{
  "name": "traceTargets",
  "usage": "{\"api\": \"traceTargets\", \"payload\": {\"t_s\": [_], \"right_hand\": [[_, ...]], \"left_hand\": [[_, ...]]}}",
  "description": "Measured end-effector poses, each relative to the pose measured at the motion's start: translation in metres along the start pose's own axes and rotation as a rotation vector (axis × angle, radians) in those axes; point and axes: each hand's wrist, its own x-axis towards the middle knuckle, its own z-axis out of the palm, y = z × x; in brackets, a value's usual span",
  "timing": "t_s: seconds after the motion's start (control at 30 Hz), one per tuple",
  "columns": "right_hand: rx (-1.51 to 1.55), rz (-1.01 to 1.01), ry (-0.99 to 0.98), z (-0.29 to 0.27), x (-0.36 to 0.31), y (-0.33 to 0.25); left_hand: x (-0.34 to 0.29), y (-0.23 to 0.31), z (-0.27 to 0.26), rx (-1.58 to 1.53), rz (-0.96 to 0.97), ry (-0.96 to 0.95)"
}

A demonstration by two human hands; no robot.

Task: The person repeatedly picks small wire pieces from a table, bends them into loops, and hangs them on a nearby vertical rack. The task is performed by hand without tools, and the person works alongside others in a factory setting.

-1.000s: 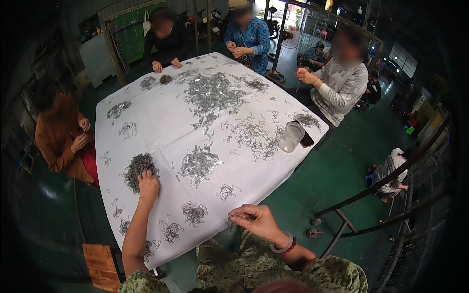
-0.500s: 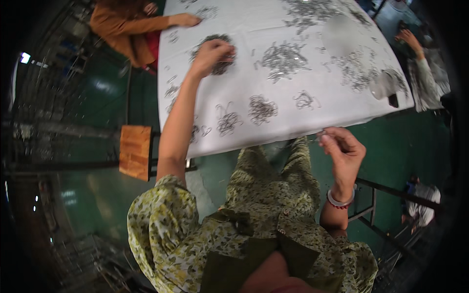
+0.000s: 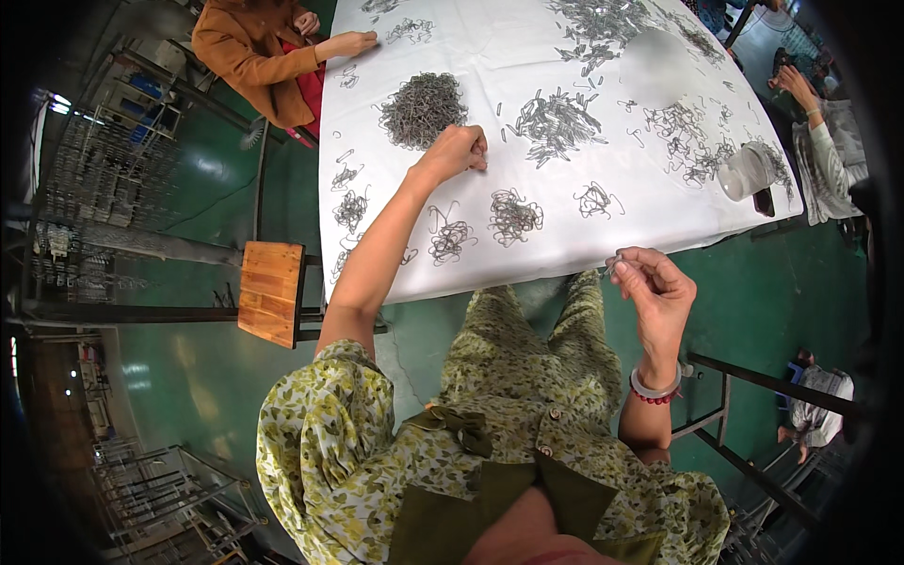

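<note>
My left hand point(image 3: 456, 153) is over the white-covered table point(image 3: 367, 174), fingers pinched at the lower right edge of a dense pile of bent wire hooks point(image 3: 422, 105). Anything between those fingertips is too small to make out. Just off the table's near edge, my right hand point(image 3: 662, 294) pinches a small bent metal wire piece point(image 3: 614, 263) between thumb and fingers. Smaller heaps of wire hooks point(image 3: 516, 218) lie along the near side. Beyond my left hand spreads a heap of short, narrow metal pieces point(image 3: 557, 125).
A clear plastic container point(image 3: 746, 171) stands near the right corner beside a dark object point(image 3: 764, 201). A co-worker in a brown sleeve point(image 3: 268, 58) reaches in at far left; another's hand point(image 3: 797, 87) is at far right. A wooden stool point(image 3: 271, 294) stands at the left.
My left hand has moved from over the dense hook pile toward me and to the right, uncovering the pile. My right hand stays nearly in place, still pinching.
</note>
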Motion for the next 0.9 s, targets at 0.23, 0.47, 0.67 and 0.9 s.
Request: {"api": "traceTargets", "payload": {"t_s": [0.23,0.47,0.67,0.9], "right_hand": [[-0.029,0.023,-0.002,0.005,-0.002,0.000],[-0.051,0.071,0.030,0.001,-0.002,0.019],[-0.033,0.081,0.031,0.001,-0.002,0.030],[0.045,0.055,0.051,0.000,-0.003,0.043]], "left_hand": [[-0.020,0.037,0.017,-0.317,0.126,0.036],[-0.056,0.099,0.046,-0.666,0.034,-0.092],[-0.092,0.141,0.055,-0.818,0.113,-0.089],[-0.103,0.153,0.074,-0.567,0.250,0.028]]}}
